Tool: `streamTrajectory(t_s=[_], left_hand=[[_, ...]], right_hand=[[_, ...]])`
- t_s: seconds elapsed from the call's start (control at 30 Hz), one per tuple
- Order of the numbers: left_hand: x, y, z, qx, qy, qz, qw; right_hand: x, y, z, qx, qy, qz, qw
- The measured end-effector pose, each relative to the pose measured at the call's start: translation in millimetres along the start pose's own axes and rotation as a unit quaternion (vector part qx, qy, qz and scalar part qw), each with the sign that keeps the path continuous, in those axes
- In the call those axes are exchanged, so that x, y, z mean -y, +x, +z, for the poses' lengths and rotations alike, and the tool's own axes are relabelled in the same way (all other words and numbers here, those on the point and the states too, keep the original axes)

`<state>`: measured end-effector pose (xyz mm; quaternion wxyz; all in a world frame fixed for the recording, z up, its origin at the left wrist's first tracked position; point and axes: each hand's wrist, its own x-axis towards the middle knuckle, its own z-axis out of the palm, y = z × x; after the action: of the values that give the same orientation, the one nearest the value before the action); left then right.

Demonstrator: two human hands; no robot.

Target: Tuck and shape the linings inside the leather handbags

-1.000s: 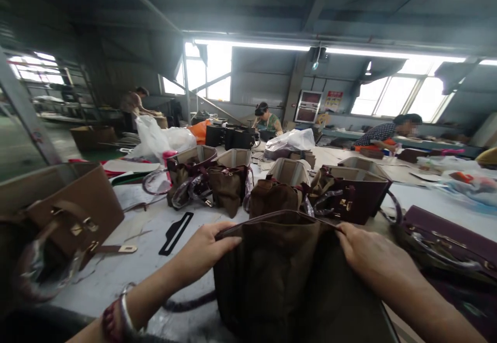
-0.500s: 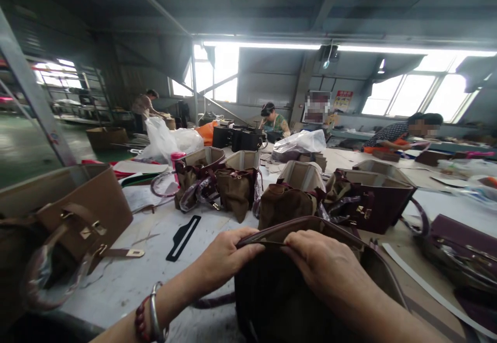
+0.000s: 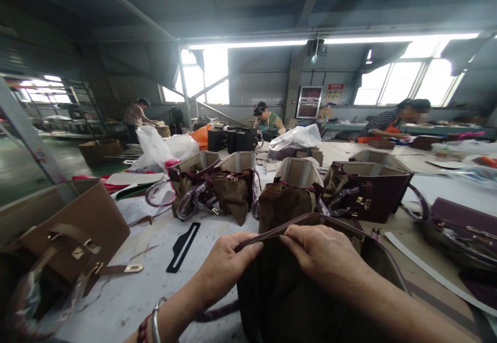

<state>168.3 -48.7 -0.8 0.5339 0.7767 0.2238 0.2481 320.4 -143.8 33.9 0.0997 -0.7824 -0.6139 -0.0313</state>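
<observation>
A dark olive-brown handbag [image 3: 287,296] with a maroon rim stands close in front of me, its top edge facing up. My left hand [image 3: 229,260] pinches the rim at the left, thumb on the near face and fingers behind the edge. A short way to the right, my right hand [image 3: 326,255] grips the same rim, with its fingers curled over and its thumb partly hidden. Just beyond stands another olive fabric bag [image 3: 285,206]. To the left, a black flat template [image 3: 183,247] with a slot lies on the white table [image 3: 155,301].
A tan handbag [image 3: 73,234] with wrapped handles stands at the left. Several unfinished bags line the table, including a maroon one [image 3: 375,193]. A purple bag [image 3: 462,224] and a pale strip [image 3: 430,273] lie right. Co-workers are at work farther back.
My view has shifted slightly, so the background sits higher and a little to the left. Both hands keep their hold on the bag's rim, almost unmoved.
</observation>
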Motion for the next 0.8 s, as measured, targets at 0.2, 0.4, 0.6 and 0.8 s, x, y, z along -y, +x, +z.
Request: streamTrajectory(t_s=[0.2, 0.4, 0.6, 0.8], left_hand=[[-2.1, 1.6, 5.0, -0.017, -0.032, -0.019, 0.999], [-1.5, 1.1, 6.9, -0.015, -0.043, -0.034, 0.998], [-1.7, 0.4, 6.2, -0.01, -0.021, -0.018, 1.0], [-3.8, -1.0, 4.6, -0.013, 0.02, 0.001, 1.0]], right_hand=[[3.0, 1.0, -6.4, 0.006, -0.018, 0.011, 1.0], [3.2, 0.9, -7.0, 0.012, -0.019, 0.011, 1.0], [4.4, 2.1, -5.8, 0.008, -0.038, 0.02, 0.999], [5.0, 1.7, -6.5, 0.001, -0.043, 0.014, 0.999]])
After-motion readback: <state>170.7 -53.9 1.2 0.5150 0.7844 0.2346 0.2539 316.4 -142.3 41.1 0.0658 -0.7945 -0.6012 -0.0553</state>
